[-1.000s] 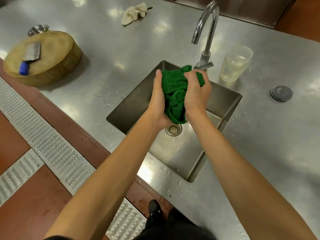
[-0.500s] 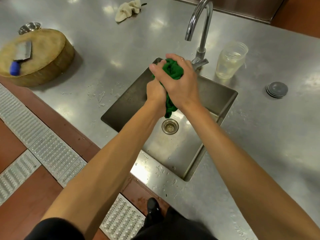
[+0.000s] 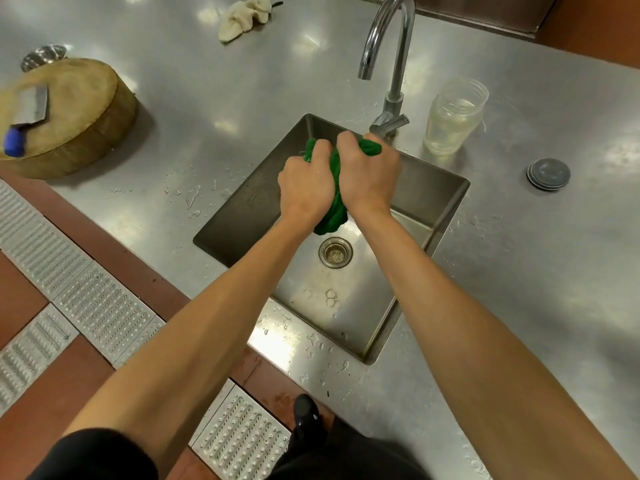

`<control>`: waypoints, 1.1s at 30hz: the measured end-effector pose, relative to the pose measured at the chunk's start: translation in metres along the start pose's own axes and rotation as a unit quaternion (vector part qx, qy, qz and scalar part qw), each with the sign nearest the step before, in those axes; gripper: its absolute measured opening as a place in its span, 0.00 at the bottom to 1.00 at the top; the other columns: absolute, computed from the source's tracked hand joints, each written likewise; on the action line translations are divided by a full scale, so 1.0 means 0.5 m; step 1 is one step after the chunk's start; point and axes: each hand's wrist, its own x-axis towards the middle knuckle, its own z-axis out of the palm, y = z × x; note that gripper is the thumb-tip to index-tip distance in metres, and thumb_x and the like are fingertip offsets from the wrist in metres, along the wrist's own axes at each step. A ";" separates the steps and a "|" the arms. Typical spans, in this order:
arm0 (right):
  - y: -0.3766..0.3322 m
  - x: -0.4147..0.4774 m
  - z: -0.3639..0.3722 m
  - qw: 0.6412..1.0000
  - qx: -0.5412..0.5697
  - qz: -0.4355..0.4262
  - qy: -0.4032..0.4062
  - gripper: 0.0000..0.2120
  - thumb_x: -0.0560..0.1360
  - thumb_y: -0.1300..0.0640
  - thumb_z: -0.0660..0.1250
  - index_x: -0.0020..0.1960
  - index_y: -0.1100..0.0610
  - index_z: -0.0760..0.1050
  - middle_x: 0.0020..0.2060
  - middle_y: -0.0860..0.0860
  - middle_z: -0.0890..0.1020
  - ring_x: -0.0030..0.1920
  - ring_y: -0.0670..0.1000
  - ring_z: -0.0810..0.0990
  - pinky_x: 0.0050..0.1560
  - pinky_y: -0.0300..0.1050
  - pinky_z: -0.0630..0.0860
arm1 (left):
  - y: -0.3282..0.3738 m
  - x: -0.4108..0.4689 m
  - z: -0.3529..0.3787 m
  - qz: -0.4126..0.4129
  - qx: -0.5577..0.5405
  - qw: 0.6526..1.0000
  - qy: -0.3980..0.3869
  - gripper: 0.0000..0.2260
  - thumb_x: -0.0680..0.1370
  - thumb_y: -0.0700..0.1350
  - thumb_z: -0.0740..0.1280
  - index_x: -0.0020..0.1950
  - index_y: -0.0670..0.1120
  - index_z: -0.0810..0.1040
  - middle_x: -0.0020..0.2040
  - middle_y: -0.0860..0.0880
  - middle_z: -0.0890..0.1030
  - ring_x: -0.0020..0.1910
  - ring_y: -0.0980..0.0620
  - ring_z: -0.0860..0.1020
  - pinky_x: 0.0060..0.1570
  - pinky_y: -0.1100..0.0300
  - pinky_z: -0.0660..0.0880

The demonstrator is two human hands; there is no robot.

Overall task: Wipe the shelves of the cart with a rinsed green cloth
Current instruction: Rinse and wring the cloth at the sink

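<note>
Head view: green cloth at frame centre, bunched over the sink, just above the drain. Left hand & right hand both clenched tight on the cloth, side by side, knuckles up; cloth ends stick out top & bottom. Faucet upper centre, no water visible. Clear jar right of faucet; grey lid far right. Wooden block w/ cleaver upper left; beige rag top centre. Counter wet w/ droplets nr sink.
</note>
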 end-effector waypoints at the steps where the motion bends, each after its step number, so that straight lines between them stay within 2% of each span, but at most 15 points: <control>1: 0.002 0.003 -0.002 1.000 0.001 0.010 0.002 0.16 0.73 0.53 0.68 0.28 0.55 0.69 0.22 0.44 0.72 0.25 0.43 0.69 0.29 0.38 0.66 | 0.001 0.001 -0.001 0.016 0.027 0.999 -0.004 0.19 0.82 0.52 0.60 0.33 0.47 0.71 0.33 0.50 0.75 0.34 0.52 0.73 0.36 0.56 0.68; 4: 0.002 0.006 -0.007 0.999 -0.007 0.014 -0.036 0.15 0.72 0.53 0.67 0.30 0.55 0.69 0.26 0.46 0.74 0.27 0.43 0.71 0.31 0.39 0.68 | -0.005 -0.003 0.001 0.007 0.031 1.000 0.002 0.20 0.82 0.54 0.60 0.33 0.46 0.72 0.34 0.49 0.76 0.34 0.52 0.74 0.38 0.56 0.69; 7: 0.009 0.009 -0.015 0.997 -0.033 -0.014 -0.072 0.04 0.73 0.51 0.68 0.43 0.51 0.79 0.45 0.47 0.82 0.42 0.41 0.79 0.41 0.36 0.73 | -0.016 0.004 -0.014 -0.079 -0.034 0.994 -0.064 0.22 0.78 0.64 0.63 0.48 0.46 0.83 0.45 0.46 0.85 0.45 0.48 0.84 0.51 0.50 0.81; 9: 0.020 0.016 -0.029 0.998 -0.020 -0.017 -0.057 0.11 0.75 0.52 0.67 0.57 0.48 0.79 0.57 0.48 0.79 0.54 0.43 0.78 0.54 0.40 0.77 | -0.029 0.012 -0.043 -0.108 -0.146 0.974 -0.137 0.25 0.75 0.63 0.67 0.61 0.46 0.83 0.54 0.43 0.86 0.53 0.44 0.86 0.59 0.45 0.81; 12: 0.033 0.016 -0.059 0.998 -0.040 -0.006 -0.056 0.21 0.80 0.55 0.62 0.72 0.50 0.70 0.67 0.49 0.74 0.65 0.46 0.73 0.66 0.45 0.73 | -0.042 0.014 -0.086 -0.143 -0.233 0.933 -0.233 0.27 0.79 0.61 0.64 0.70 0.42 0.77 0.63 0.41 0.83 0.59 0.43 0.83 0.58 0.50 0.80; 15: 0.044 -0.016 -0.058 0.989 -0.089 -0.015 -0.118 0.27 0.81 0.52 0.60 0.79 0.53 0.59 0.73 0.50 0.70 0.70 0.48 0.69 0.72 0.51 0.68 | -0.036 0.003 -0.084 -0.149 -0.206 0.914 -0.315 0.31 0.74 0.68 0.64 0.67 0.47 0.79 0.62 0.45 0.84 0.61 0.44 0.82 0.60 0.42 0.79; 17: 0.040 -0.053 -0.053 0.971 -0.088 -0.045 -0.219 0.33 0.77 0.49 0.58 0.80 0.52 0.54 0.75 0.52 0.67 0.73 0.50 0.68 0.73 0.54 0.67 | -0.028 -0.012 -0.066 -0.151 -0.159 0.919 -0.328 0.30 0.70 0.69 0.68 0.65 0.51 0.81 0.60 0.47 0.85 0.59 0.46 0.84 0.59 0.40 0.79; 20: 0.032 -0.087 -0.063 0.923 -0.040 -0.058 -0.377 0.40 0.74 0.54 0.59 0.82 0.51 0.46 0.80 0.49 0.59 0.76 0.42 0.61 0.75 0.43 0.62 | -0.061 -0.014 -0.062 -0.194 -0.220 0.904 -0.311 0.23 0.71 0.62 0.72 0.60 0.50 0.83 0.57 0.45 0.85 0.57 0.48 0.84 0.60 0.46 0.80; 22: 0.017 -0.089 -0.081 0.909 -0.011 -0.054 -0.413 0.45 0.71 0.58 0.61 0.82 0.49 0.41 0.81 0.46 0.54 0.78 0.42 0.56 0.76 0.43 0.60 | -0.084 -0.008 -0.078 -0.180 -0.221 0.899 -0.333 0.13 0.73 0.56 0.74 0.54 0.51 0.85 0.53 0.46 0.84 0.55 0.45 0.81 0.58 0.48 0.76; 24: 0.007 -0.072 -0.104 0.908 -0.072 -0.096 -0.401 0.50 0.69 0.61 0.65 0.82 0.46 0.39 0.81 0.45 0.48 0.80 0.47 0.50 0.77 0.48 0.58 | -0.089 -0.004 -0.096 -0.154 -0.184 0.912 -0.334 0.08 0.70 0.44 0.78 0.48 0.49 0.85 0.47 0.47 0.84 0.47 0.48 0.81 0.46 0.53 0.77; 26: 0.006 -0.051 -0.125 0.854 -0.304 -0.240 -0.347 0.53 0.67 0.65 0.68 0.82 0.47 0.41 0.81 0.47 0.41 0.81 0.53 0.39 0.78 0.56 0.51 | -0.077 0.000 -0.105 -0.132 -0.149 0.919 -0.339 0.14 0.66 0.36 0.75 0.50 0.47 0.83 0.47 0.47 0.84 0.43 0.50 0.83 0.38 0.57 0.79; 28: 0.013 -0.042 -0.134 0.731 -0.481 -0.403 -0.267 0.56 0.65 0.65 0.72 0.82 0.52 0.41 0.81 0.55 0.39 0.79 0.61 0.35 0.76 0.69 0.46 | -0.056 -0.004 -0.108 -0.110 -0.121 0.918 -0.360 0.16 0.65 0.34 0.72 0.50 0.46 0.81 0.46 0.46 0.83 0.42 0.50 0.83 0.34 0.58 0.79; 29: 0.019 -0.041 -0.130 0.696 -0.499 -0.451 -0.254 0.57 0.64 0.64 0.74 0.82 0.54 0.42 0.81 0.58 0.41 0.79 0.63 0.36 0.74 0.73 0.47 | -0.046 -0.008 -0.108 -0.100 -0.104 0.915 -0.378 0.16 0.66 0.32 0.72 0.50 0.45 0.80 0.45 0.45 0.83 0.41 0.50 0.82 0.32 0.59 0.79; 31: 0.029 -0.037 -0.118 0.693 -0.451 -0.484 -0.287 0.59 0.63 0.64 0.78 0.81 0.55 0.43 0.81 0.59 0.43 0.80 0.65 0.46 0.71 0.74 0.60 | -0.029 -0.018 -0.105 -0.077 -0.047 0.907 -0.411 0.15 0.68 0.28 0.72 0.52 0.41 0.79 0.45 0.43 0.82 0.40 0.50 0.82 0.32 0.58 0.79; 33: 0.026 -0.030 -0.108 0.699 -0.417 -0.489 -0.314 0.58 0.63 0.65 0.79 0.81 0.53 0.45 0.81 0.57 0.45 0.70 0.64 0.66 0.55 0.62 0.78 | -0.020 -0.024 -0.105 -0.051 0.004 0.904 -0.424 0.18 0.66 0.30 0.74 0.55 0.38 0.79 0.47 0.41 0.82 0.43 0.48 0.83 0.39 0.56 0.80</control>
